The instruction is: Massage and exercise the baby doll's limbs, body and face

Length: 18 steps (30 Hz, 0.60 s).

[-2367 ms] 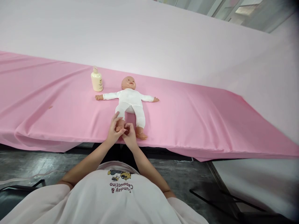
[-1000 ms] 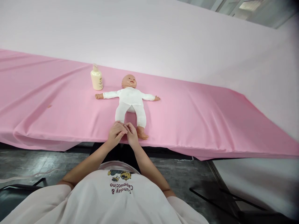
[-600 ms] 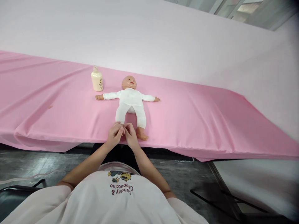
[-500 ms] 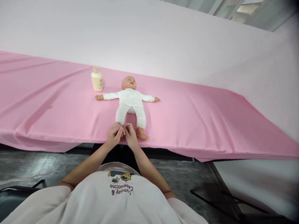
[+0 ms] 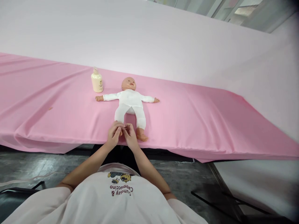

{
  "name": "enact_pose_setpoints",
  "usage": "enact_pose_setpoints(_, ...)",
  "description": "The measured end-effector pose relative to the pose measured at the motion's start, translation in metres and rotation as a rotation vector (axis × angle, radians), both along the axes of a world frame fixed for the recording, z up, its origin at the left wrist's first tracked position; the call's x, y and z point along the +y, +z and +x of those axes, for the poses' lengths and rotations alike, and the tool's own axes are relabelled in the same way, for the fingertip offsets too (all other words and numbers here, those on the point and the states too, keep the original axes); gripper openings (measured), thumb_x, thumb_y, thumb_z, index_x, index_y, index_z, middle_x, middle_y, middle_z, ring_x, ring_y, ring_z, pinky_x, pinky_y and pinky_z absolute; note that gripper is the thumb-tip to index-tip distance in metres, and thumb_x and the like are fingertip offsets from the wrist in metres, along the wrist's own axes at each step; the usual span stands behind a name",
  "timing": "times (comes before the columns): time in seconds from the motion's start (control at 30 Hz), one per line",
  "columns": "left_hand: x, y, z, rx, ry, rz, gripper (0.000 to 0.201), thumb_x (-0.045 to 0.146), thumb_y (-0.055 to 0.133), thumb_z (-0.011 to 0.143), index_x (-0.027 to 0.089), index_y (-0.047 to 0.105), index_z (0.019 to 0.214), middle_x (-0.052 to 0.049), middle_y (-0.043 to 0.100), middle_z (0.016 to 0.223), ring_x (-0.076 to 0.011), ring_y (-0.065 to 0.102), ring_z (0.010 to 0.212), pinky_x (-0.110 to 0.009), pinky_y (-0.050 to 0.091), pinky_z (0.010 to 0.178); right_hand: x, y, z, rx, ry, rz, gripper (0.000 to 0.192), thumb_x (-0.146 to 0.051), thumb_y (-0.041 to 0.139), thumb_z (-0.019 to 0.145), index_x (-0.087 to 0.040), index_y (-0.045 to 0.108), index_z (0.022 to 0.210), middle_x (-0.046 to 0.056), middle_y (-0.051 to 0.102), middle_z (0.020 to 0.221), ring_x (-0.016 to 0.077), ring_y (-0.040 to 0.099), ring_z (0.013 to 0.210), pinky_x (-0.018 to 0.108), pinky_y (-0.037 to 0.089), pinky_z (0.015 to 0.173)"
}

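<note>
A baby doll (image 5: 130,102) in a white one-piece suit lies on its back on the pink cloth, arms spread, head away from me. My left hand (image 5: 113,135) and my right hand (image 5: 129,136) are closed together around the doll's foot on the left, which they hide. The doll's other bare foot (image 5: 141,136) lies free just right of my right hand, near the table's front edge.
A cream lotion bottle (image 5: 97,81) stands upright beyond the doll's arm on the left. The pink cloth (image 5: 210,118) covers a long table and hangs over its front edge. A pale backdrop rises behind. Dark floor and a black frame (image 5: 217,199) lie below.
My left fingers, spread over the doll's foot 2.4 s ago, have closed on it beside my right hand. The doll and bottle stay put; the view shifted slightly.
</note>
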<state>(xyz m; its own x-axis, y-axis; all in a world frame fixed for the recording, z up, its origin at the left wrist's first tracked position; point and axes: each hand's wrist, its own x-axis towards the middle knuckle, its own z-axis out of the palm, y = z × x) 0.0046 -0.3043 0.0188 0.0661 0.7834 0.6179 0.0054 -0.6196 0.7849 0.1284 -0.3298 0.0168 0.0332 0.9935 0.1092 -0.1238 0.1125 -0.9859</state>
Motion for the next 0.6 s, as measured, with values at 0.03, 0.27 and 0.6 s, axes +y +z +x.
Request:
enact_pose_setpoints(0.03,0.001,-0.002,-0.001,-0.033,0.017,-0.019,0.038,0.05,0.047,0.103,0.022,0.072,0.101,-0.009,0.072,0.105,-0.0213,0.069,0.102,-0.045,0.051,0.106,0.0,0.0,0.0,-0.017,-0.012,0.002,0.039,-0.054,0.065,0.09,-0.023,0.049,0.106,0.002,0.06,0.105,0.0118,0.062,0.091,0.025,0.053,0.085)
enact_pose_setpoints(0.27,0.007,-0.016,-0.001,-0.154,-0.004,-0.196,0.054,0.06,0.037,0.103,0.031,0.054,0.145,-0.007,0.041,0.164,-0.0245,0.032,0.158,-0.048,0.027,0.132,-0.002,-0.007,0.001,-0.059,0.083,0.068,0.063,-0.054,0.077,0.081,-0.024,0.046,0.126,0.009,0.055,0.133,0.0136,0.064,0.098,0.029,0.056,0.09)
enact_pose_setpoints(0.6,0.015,-0.025,0.001,-0.223,0.082,-0.297,0.056,0.059,0.039,0.102,0.035,0.049,0.151,-0.006,0.057,0.151,-0.022,0.046,0.151,-0.044,0.042,0.124,-0.009,0.001,-0.001,-0.313,0.086,0.171,0.052,-0.047,0.063,0.095,-0.029,0.058,0.144,0.006,0.061,0.148,0.0228,0.057,0.141,0.043,0.042,0.125)
